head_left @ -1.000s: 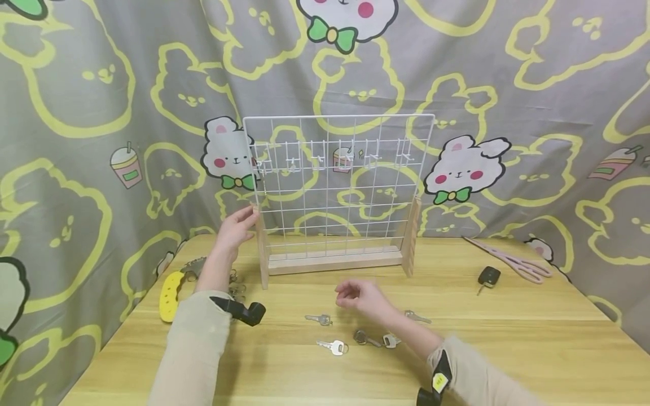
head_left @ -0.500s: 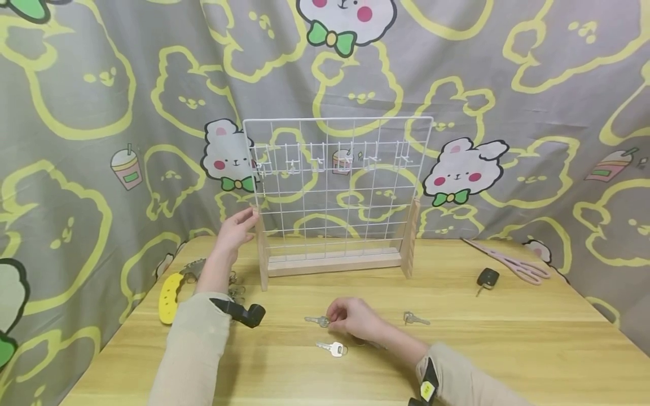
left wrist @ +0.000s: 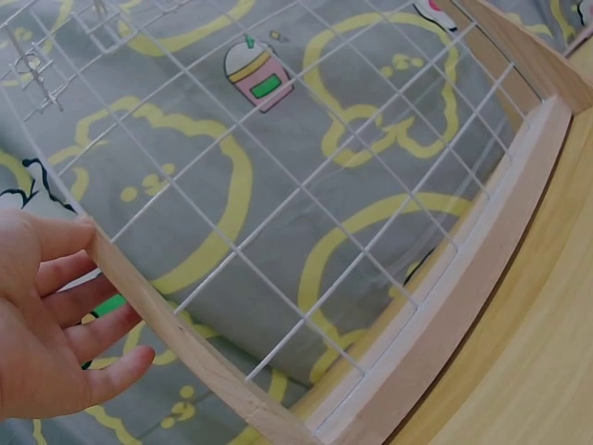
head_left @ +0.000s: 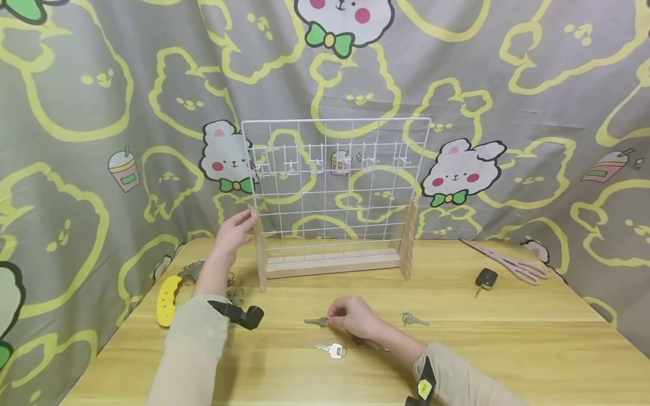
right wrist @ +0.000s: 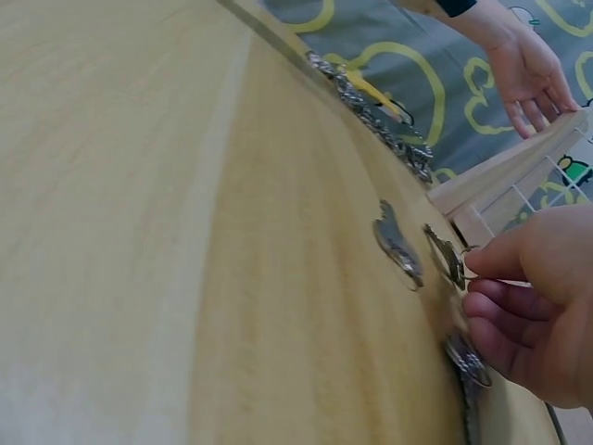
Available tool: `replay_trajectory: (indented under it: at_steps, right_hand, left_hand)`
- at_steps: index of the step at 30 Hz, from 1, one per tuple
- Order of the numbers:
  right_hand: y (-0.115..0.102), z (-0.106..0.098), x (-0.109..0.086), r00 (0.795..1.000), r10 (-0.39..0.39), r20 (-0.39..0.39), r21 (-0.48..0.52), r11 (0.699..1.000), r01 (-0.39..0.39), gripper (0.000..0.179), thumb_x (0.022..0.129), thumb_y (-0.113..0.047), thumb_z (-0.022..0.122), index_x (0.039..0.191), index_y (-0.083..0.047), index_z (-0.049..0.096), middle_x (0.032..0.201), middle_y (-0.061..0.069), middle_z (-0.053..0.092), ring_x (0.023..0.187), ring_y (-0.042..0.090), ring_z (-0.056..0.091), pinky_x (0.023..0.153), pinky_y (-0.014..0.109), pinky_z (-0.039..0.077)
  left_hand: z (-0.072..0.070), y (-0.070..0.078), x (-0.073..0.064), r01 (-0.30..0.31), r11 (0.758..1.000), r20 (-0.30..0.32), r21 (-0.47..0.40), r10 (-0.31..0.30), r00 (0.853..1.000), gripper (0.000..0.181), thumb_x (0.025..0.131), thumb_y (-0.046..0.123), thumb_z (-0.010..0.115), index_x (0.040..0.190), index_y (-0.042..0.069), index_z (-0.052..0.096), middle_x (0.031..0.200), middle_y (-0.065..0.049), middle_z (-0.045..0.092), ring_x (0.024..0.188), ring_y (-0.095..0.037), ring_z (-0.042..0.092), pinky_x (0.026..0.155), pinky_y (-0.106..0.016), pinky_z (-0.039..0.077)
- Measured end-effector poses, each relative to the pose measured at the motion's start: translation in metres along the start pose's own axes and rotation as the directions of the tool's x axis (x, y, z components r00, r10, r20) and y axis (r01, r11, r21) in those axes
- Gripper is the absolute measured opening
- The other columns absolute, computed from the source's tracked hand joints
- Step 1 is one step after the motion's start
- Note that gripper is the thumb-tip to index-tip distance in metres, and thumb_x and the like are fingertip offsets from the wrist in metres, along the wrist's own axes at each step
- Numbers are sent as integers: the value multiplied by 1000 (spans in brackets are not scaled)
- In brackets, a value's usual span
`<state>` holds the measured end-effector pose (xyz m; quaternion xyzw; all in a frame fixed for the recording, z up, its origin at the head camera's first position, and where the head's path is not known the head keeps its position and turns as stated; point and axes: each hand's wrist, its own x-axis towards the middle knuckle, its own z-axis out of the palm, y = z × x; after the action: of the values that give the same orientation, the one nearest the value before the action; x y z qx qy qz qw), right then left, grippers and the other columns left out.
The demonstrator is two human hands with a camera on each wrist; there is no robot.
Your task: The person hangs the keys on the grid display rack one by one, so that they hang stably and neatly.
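Note:
Near the middle of the table, my right hand (head_left: 355, 317) pinches the ring end of a small metal key (head_left: 316, 321) between thumb and forefinger. In the right wrist view that key (right wrist: 447, 257) hangs low over the wood, its ring at the fingertips. My left hand (head_left: 235, 231) holds the top of the left wooden post (left wrist: 171, 324) of a white wire grid rack (head_left: 325, 211), thumb at the post's end and other fingers behind it. Several white hooks (head_left: 317, 163) line the grid's upper part; a thin chain hangs at the leftmost one.
A silver key (head_left: 332, 350) lies in front of the pinched one, another key (head_left: 416, 320) to the right. More keys (head_left: 370, 343) show partly behind my right forearm. Pink scissors (head_left: 513, 265) and a black car key (head_left: 486, 278) lie right; a yellow-handled object (head_left: 166, 299) lies left.
My right hand has come down and slightly left from above the table to the key and taken its ring end; the key has since tilted a little. The left hand stays at the post.

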<state>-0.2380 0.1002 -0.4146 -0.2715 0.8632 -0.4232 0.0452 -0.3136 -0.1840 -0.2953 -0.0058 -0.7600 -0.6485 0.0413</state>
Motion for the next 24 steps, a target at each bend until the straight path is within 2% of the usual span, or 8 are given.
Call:
replay_trajectory:
  at_steps: [5, 12, 20, 24]
  right_hand:
    - [-1, -7, 2, 1000, 11, 9, 32, 999, -12, 4, 81, -5, 67, 79, -2, 65, 71, -1, 61, 63, 10, 53, 57, 22, 48]
    - [-7, -24, 5, 1000, 2, 1, -11, 1000, -2, 5, 86, -11, 63, 82, -8, 65, 77, -6, 60, 76, 10, 56, 73, 27, 49]
    - [-24, -54, 22, 998, -44, -34, 3, 999, 44, 7, 87, -9, 62, 82, -5, 65, 74, 3, 61, 64, 12, 53, 53, 20, 48]
    - [-40, -72, 32, 997, -24, -75, -9, 1000, 23, 7, 88, -10, 62, 86, -4, 64, 77, 4, 61, 69, 17, 56, 58, 24, 50]
  left_hand:
    - [0, 0, 0, -2, 1000, -4, -2, 2, 1000, 53, 99, 22, 46, 145, 5, 26, 147, -15, 31, 134, -29, 28, 107, -44, 31]
    - [0, 0, 1, -5, 1000, -5, 2, 5, 1000, 52, 99, 21, 46, 145, 5, 28, 147, -16, 30, 134, -29, 28, 107, -44, 31]
    - [1, 0, 1, -3, 1000, -10, 6, 3, 1000, 52, 98, 22, 46, 144, 5, 29, 147, -15, 31, 134, -28, 29, 107, -44, 31]
    - [1, 0, 1, -4, 1000, -10, 9, 4, 1000, 52, 99, 23, 46, 145, 6, 29, 147, -14, 31, 134, -28, 29, 107, -43, 32]
